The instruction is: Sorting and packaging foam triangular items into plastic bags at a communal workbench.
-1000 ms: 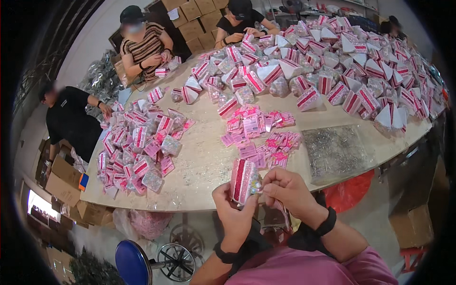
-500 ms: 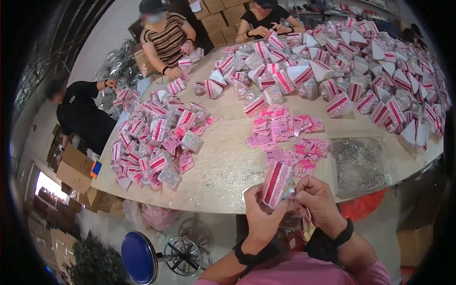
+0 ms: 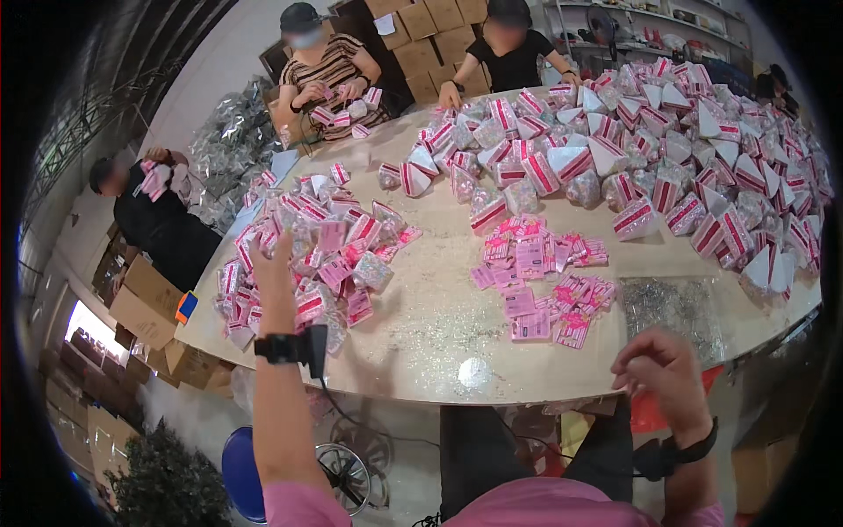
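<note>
Grip released: left hand now over packet pile, packet gone.

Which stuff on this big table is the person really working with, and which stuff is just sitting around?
Being worked with:
- left hand reaching over the pile of filled pink packets
- flat pink cards in the middle
- clear bag of small silvery bits near the right hand

Just lying about:
- cardboard boxes by the wall
- blue stool
- small fan on the floor

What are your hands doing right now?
Left hand: open, reaching over the pink packet pile, holding nothing.
Right hand: loosely curled, apparently empty.
</note>
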A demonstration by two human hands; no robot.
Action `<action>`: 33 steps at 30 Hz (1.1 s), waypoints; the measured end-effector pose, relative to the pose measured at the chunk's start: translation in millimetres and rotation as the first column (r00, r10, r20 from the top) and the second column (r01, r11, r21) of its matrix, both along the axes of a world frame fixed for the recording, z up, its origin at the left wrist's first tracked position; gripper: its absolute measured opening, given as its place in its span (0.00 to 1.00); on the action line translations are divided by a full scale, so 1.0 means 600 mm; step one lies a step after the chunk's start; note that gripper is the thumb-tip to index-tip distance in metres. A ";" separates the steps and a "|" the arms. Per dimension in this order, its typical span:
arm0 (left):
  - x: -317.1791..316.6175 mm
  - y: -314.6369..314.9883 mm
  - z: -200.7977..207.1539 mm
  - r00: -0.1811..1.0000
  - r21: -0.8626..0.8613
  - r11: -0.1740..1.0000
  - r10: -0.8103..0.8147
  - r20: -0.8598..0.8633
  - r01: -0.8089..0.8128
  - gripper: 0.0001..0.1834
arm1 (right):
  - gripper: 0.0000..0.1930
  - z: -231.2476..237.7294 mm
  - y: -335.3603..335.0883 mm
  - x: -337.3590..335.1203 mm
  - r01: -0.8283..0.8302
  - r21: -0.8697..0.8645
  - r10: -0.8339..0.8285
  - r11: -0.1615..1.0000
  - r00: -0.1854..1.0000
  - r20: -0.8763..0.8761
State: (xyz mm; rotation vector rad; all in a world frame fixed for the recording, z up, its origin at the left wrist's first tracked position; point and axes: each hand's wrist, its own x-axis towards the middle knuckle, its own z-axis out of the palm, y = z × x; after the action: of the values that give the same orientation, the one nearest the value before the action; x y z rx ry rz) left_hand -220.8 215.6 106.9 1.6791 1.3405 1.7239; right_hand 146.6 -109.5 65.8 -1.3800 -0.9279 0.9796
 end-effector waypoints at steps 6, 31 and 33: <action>-0.131 0.048 -0.096 0.949 -0.173 0.980 0.038 -0.314 -0.097 0.44 | 0.03 -0.020 -0.036 0.092 0.319 0.071 -0.327 0.945 0.927 0.185; -0.212 0.109 -0.191 0.557 -0.306 0.869 -0.043 -0.830 -0.389 0.66 | 0.03 0.007 0.014 0.003 0.143 -0.092 -0.051 0.986 0.766 0.641; -0.215 0.148 -0.183 0.554 -0.356 0.842 -0.084 -0.828 -0.405 0.65 | 0.03 0.006 0.019 0.001 0.147 -0.104 -0.046 0.984 0.765 0.643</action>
State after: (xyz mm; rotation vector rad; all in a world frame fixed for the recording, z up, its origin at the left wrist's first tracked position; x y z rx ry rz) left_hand -349.8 304.3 -3.2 2.1164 2.1744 0.4033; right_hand 147.0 -98.1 69.2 -1.9297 -1.2830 0.4898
